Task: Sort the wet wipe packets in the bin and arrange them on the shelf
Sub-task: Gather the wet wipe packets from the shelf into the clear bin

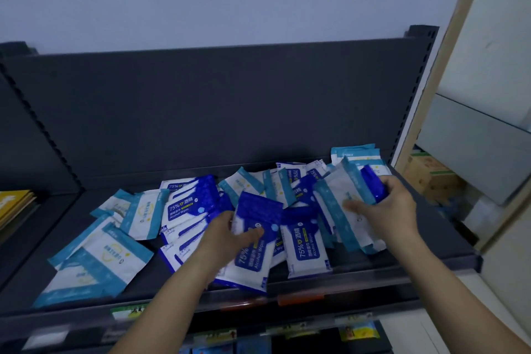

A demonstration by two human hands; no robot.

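Observation:
Wet wipe packets lie scattered over the dark shelf (149, 287). Two kinds show: dark blue alcohol wipe packets (189, 204) and light blue and white packets (115, 253). My left hand (227, 236) grips a dark blue alcohol wipe packet (255, 261) at the shelf's middle, thumb on top. My right hand (388, 204) holds a dark blue packet (373, 184) against a leaning bundle of light blue packets (342, 210) at the right. A small stack of light blue packets (353, 152) stands behind it at the back right.
The shelf's dark back panel (215, 106) rises behind the packets. Yellow items (14, 207) sit on the neighbouring shelf at left. Price tags (129, 310) line the front rail. Cardboard boxes (431, 175) stand on the floor to the right.

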